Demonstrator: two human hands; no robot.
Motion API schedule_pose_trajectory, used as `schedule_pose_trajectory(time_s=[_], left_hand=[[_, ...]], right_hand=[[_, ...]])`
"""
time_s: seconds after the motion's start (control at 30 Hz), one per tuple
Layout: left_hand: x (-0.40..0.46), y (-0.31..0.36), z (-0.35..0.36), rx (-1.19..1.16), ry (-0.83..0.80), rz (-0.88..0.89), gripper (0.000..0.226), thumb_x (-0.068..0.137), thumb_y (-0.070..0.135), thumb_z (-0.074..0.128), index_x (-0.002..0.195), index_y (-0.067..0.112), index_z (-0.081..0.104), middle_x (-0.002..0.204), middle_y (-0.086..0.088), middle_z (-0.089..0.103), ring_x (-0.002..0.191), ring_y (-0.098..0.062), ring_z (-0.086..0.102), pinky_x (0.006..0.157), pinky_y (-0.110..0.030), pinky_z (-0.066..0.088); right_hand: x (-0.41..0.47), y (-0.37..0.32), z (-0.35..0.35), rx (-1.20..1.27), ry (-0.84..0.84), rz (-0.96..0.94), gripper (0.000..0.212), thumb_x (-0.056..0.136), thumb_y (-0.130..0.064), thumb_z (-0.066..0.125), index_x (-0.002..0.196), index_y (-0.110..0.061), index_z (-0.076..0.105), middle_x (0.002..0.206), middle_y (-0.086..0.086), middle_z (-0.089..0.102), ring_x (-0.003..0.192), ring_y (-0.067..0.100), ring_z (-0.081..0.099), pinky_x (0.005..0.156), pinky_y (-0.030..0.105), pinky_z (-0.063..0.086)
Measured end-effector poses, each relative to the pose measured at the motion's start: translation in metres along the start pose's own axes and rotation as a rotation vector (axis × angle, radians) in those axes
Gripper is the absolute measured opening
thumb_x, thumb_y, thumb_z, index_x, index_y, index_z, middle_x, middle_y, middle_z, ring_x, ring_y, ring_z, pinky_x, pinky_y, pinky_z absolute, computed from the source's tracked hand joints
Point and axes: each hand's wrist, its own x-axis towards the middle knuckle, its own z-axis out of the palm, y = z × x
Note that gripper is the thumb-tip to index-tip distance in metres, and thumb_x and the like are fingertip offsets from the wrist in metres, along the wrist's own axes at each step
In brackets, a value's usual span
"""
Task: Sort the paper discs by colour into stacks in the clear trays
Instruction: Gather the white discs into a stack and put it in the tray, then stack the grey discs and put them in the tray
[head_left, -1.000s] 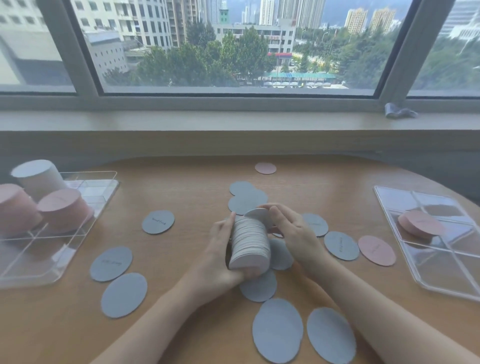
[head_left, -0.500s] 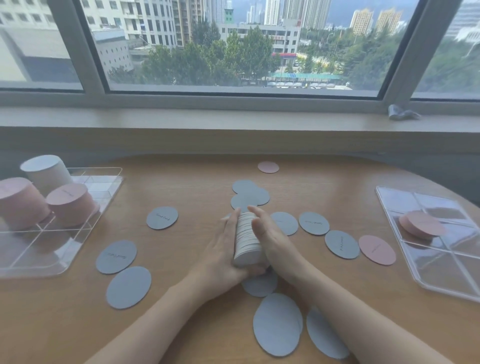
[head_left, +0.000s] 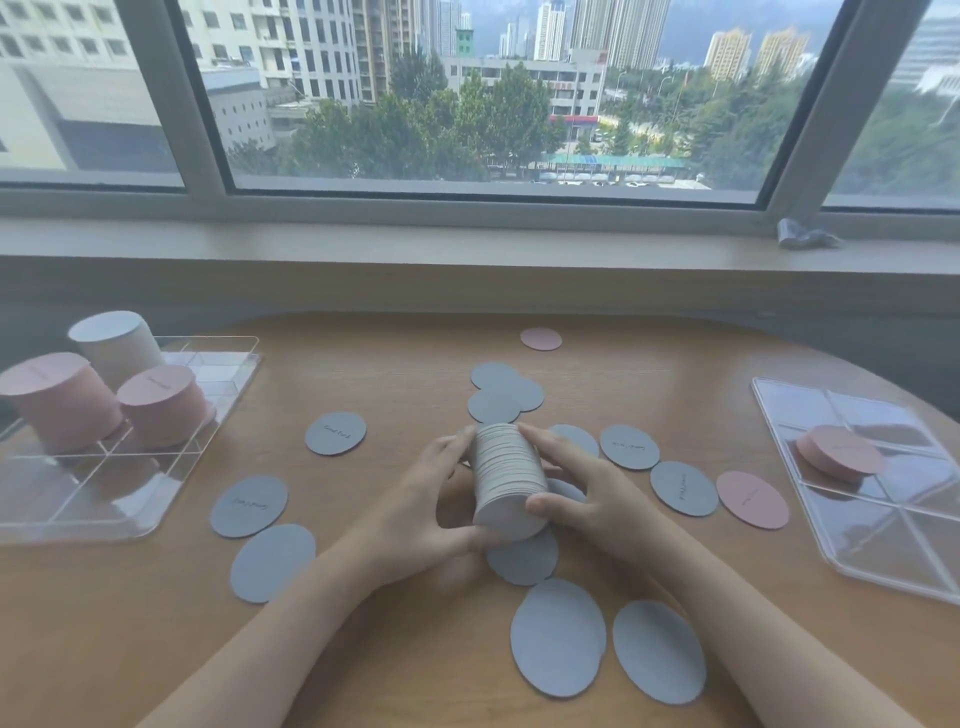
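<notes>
You are now clamping the grey stack (head_left: 506, 480) between both hands, tipped on its side above the table (head_left: 395, 364). Your left hand (head_left: 431, 499) is cupping one side; your right hand (head_left: 576, 488), which 1 second ago was adding a disc, is now pressing the other side, squaring the edges. It looks ready for the left tray (head_left: 208, 415); many loose grey discs (head_left: 558, 636) are waiting.

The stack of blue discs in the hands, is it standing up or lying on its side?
On its side. The stack shows its disc edges on top, gripped by the left hand and right hand.
</notes>
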Motion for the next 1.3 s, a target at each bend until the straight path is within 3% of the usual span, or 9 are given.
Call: schedule_pose_trajectory(time_s=[0.17, 0.4, 0.57, 0.7, 0.8, 0.93, 1.03, 1.17, 1.3], left_hand=[[-0.004, 0.000, -0.005, -0.017, 0.069, -0.015, 0.090, 0.079, 0.042, 0.082, 0.153, 0.022, 0.036, 0.143, 0.018, 0.049, 0.135, 0.000, 0.044, 0.111, -0.033, 0.042], [-0.007, 0.000, -0.020, -0.109, 0.145, -0.022, 0.086, 0.076, 0.026, 0.088, 0.149, 0.018, 0.044, 0.138, 0.012, 0.056, 0.131, -0.004, 0.051, 0.111, -0.032, 0.042], [-0.010, 0.004, -0.074, -0.191, 0.263, -0.068, 0.072, 0.076, 0.041, 0.081, 0.140, 0.024, 0.054, 0.135, 0.010, 0.056, 0.126, -0.007, 0.057, 0.110, -0.030, 0.044], [-0.013, 0.000, -0.137, -0.226, 0.382, -0.226, 0.059, 0.076, 0.041, 0.075, 0.130, 0.030, 0.056, 0.127, 0.009, 0.063, 0.114, 0.001, 0.063, 0.098, -0.024, 0.052], [-0.011, -0.006, -0.186, -0.188, 0.438, -0.381, 0.051, 0.080, 0.044, 0.067, 0.127, 0.030, 0.057, 0.119, 0.009, 0.065, 0.107, 0.001, 0.064, 0.086, -0.020, 0.053], [-0.002, -0.032, -0.247, -0.186, 0.443, -0.578, 0.025, 0.098, 0.029, 0.055, 0.122, 0.023, 0.059, 0.120, -0.004, 0.066, 0.114, -0.021, 0.065, 0.100, -0.038, 0.052], [0.004, -0.051, -0.276, -0.176, 0.455, -0.691, 0.027, 0.098, 0.029, 0.047, 0.123, 0.031, 0.056, 0.122, -0.001, 0.063, 0.116, -0.023, 0.063, 0.104, -0.040, 0.050], [0.018, -0.078, -0.296, -0.212, 0.549, -0.719, 0.039, 0.102, 0.018, 0.037, 0.138, 0.028, 0.049, 0.112, 0.004, 0.057, 0.104, -0.017, 0.060, 0.079, -0.021, 0.051], [0.026, -0.109, -0.300, -0.265, 0.570, -0.801, 0.038, 0.101, 0.017, 0.032, 0.134, 0.023, 0.049, 0.108, 0.000, 0.059, 0.091, -0.012, 0.058, 0.070, -0.023, 0.050]], right_hand=[[-0.002, 0.006, -0.007, -0.106, -0.092, -0.024, 0.086, 0.080, -0.052, 0.072, 0.152, -0.046, 0.025, 0.155, -0.032, 0.027, 0.143, -0.004, 0.029, 0.120, 0.032, 0.027], [0.009, -0.004, 0.000, -0.020, 0.011, -0.086, 0.082, 0.077, -0.038, 0.076, 0.150, -0.029, 0.040, 0.150, -0.020, 0.045, 0.141, -0.001, 0.037, 0.120, 0.041, 0.030], [0.053, -0.042, 0.017, 0.128, 0.038, -0.151, 0.070, 0.086, -0.035, 0.075, 0.147, -0.021, 0.045, 0.140, -0.013, 0.058, 0.130, 0.003, 0.052, 0.109, 0.034, 0.043], [0.114, -0.092, 0.046, 0.229, 0.020, -0.173, 0.039, 0.096, -0.029, 0.064, 0.134, -0.030, 0.058, 0.122, -0.027, 0.066, 0.118, -0.004, 0.059, 0.096, 0.019, 0.046], [0.168, -0.123, 0.072, 0.222, -0.051, -0.169, 0.028, 0.100, -0.040, 0.055, 0.125, -0.035, 0.066, 0.119, -0.015, 0.070, 0.112, 0.013, 0.064, 0.094, 0.034, 0.051], [0.241, -0.149, 0.109, 0.284, -0.140, -0.067, 0.028, 0.098, -0.046, 0.055, 0.112, -0.031, 0.073, 0.106, 0.000, 0.075, 0.094, 0.027, 0.068, 0.078, 0.035, 0.048], [0.285, -0.159, 0.137, 0.289, -0.173, -0.023, 0.029, 0.096, -0.046, 0.055, 0.106, -0.027, 0.074, 0.098, 0.000, 0.074, 0.080, 0.019, 0.063, 0.071, 0.032, 0.046], [0.335, -0.164, 0.168, 0.264, -0.169, -0.010, 0.034, 0.095, -0.046, 0.051, 0.101, -0.020, 0.073, 0.090, 0.005, 0.070, 0.071, 0.017, 0.058, 0.067, 0.033, 0.048], [0.365, -0.156, 0.191, 0.184, -0.182, 0.022, 0.049, 0.092, -0.050, 0.046, 0.099, -0.009, 0.070, 0.082, 0.003, 0.065, 0.065, 0.017, 0.056, 0.061, 0.032, 0.046]])
